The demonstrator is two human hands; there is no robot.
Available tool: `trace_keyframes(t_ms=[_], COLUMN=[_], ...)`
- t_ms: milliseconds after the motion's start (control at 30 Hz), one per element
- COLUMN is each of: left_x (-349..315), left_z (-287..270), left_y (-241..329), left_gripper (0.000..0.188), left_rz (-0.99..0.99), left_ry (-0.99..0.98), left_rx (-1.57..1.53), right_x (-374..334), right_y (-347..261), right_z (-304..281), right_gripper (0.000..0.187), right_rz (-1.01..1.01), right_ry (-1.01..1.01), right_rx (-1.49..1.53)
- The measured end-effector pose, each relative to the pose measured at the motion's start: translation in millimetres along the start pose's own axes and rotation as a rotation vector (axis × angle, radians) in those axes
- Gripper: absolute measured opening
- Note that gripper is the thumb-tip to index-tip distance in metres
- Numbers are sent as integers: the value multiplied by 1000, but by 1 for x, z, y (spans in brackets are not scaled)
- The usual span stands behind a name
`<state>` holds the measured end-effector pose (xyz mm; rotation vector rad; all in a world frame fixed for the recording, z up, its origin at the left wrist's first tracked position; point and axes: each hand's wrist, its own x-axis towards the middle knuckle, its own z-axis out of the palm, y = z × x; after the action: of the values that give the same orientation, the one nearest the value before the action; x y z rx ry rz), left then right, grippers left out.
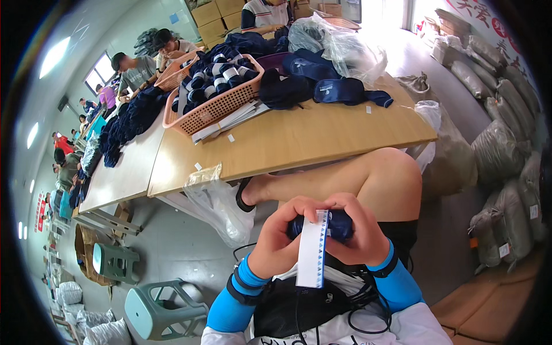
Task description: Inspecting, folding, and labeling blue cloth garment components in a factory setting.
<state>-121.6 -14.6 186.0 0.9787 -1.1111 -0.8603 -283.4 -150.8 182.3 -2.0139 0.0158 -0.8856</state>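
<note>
the rolled navy fabric bundle [340,225] is held up off the worktop [322,129], in front of its near edge and over the person's lap. the left hand [279,236] and the right hand [365,233] are both curled closed around it, one from each side, fingers over the top and thumbs lower down. a white paper strip [311,253] with a blue patterned edge lies across the bundle's face, its lower end hanging free below; the left fingertips touch its upper end. whether the strip passes behind the roll cannot be seen.

the bundle looks light and soft, likely to squash and to loosen if let go, but hardly fragile or slippery. it is best taken by both ends with an even, gentle squeeze that keeps the roll tight. the strip seems thin and fairly stiff, easily creased, so a flat pinch near its upper end would suit it better than a fist.

toward the far edge of the worktop, a peach basket [224,108] holds many banded navy rolls [230,75]; white strips [230,122] lie along its near side. flat navy pieces [339,91] rest nearer the right corner, with clear plastic [356,49] behind them.
</note>
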Motion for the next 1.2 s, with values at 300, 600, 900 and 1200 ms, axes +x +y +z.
trace_keyframes(t_ms=[300,600,900,1200], left_x=[10,10,10,7], left_z=[-3,-1,5,2], left_y=[3,-7,-10,8], left_gripper=[24,24,12,39], left_rz=[361,478,468,531], left_ry=[-5,19,86,-51], left_rx=[474,437,430,556], right_x=[-1,2,4,-9], right_y=[5,-1,0,-9], right_z=[0,0,8,6], right_gripper=[43,40,37,43], right_rz=[45,82,175,210], right_ry=[45,68,106,98], right_rx=[106,176,225,276])
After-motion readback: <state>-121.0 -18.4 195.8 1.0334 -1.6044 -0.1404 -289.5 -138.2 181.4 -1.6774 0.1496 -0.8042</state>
